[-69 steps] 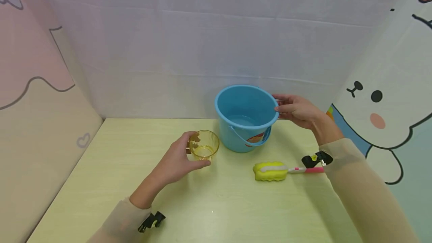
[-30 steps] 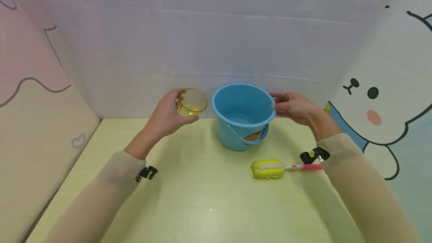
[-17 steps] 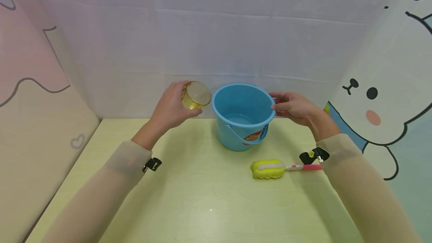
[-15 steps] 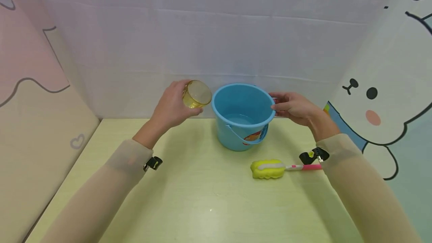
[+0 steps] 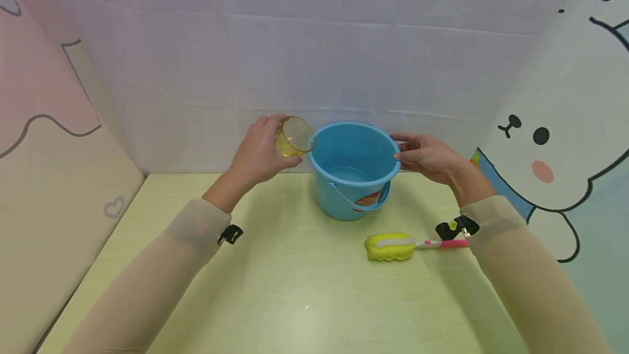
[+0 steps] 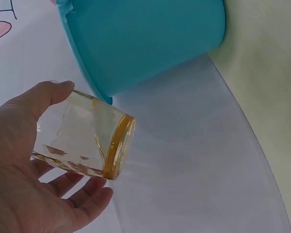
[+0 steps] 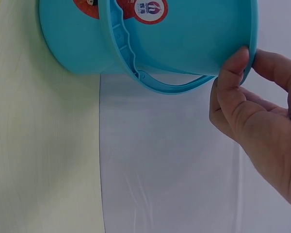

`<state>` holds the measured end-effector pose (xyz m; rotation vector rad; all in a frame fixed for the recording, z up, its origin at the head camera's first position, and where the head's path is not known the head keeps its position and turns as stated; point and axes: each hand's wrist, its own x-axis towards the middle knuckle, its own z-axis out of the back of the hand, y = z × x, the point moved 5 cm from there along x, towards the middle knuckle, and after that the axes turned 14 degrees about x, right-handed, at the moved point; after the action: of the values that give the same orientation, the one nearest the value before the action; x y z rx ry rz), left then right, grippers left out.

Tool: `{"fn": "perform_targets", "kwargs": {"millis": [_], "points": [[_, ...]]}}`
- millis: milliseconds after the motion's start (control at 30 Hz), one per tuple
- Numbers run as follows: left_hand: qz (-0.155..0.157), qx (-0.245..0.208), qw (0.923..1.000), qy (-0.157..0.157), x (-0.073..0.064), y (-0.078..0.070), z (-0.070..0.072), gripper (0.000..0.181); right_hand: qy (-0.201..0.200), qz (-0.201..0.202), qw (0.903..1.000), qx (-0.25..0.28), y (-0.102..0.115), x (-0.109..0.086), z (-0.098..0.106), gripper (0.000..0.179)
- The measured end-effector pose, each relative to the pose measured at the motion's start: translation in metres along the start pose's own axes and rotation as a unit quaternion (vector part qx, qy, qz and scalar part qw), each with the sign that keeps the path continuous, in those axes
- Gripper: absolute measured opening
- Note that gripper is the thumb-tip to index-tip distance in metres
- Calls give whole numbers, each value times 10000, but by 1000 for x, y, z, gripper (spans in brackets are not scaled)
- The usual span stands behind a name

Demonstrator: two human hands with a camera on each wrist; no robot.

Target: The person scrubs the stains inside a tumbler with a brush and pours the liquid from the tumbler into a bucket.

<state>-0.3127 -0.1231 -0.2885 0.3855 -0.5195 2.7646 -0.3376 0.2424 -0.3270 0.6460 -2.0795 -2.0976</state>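
My left hand point(image 5: 262, 150) grips a clear amber glass cup point(image 5: 296, 136), raised above the table and tilted to the right. Its mouth meets the left rim of a blue bucket point(image 5: 349, 201) in the head view; in the left wrist view some liquid shows inside the cup point(image 6: 82, 131). The bucket stands upright on the table with its handle hanging down in front. On the bucket's right rim, my right hand point(image 5: 426, 157) pinches the edge between thumb and fingers, as the right wrist view also shows point(image 7: 262, 102).
In front of the bucket lies a sponge brush point(image 5: 390, 246) with a yellow head and a pink and white handle, partly under the right sleeve. The pale wooden table point(image 5: 275, 288) ends at a white cloth backdrop point(image 5: 295, 59). Printed panels flank both sides.
The left hand has lifted the cup from low in front of the bucket up to its left rim, tilting it rightward. My right hand keeps its hold on the bucket.
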Motion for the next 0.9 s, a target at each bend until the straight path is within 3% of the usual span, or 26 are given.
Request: {"fn": "perform_targets", "kwargs": {"millis": [533,900], "points": [[-153,166,9996,-139,11,-14,4,90,-25,51,10000,-77,0,-3,3,68],[-237,325,9992,-21,18,-26,6,91,-38,43,10000,-71,-1,-5,4,68]]}}
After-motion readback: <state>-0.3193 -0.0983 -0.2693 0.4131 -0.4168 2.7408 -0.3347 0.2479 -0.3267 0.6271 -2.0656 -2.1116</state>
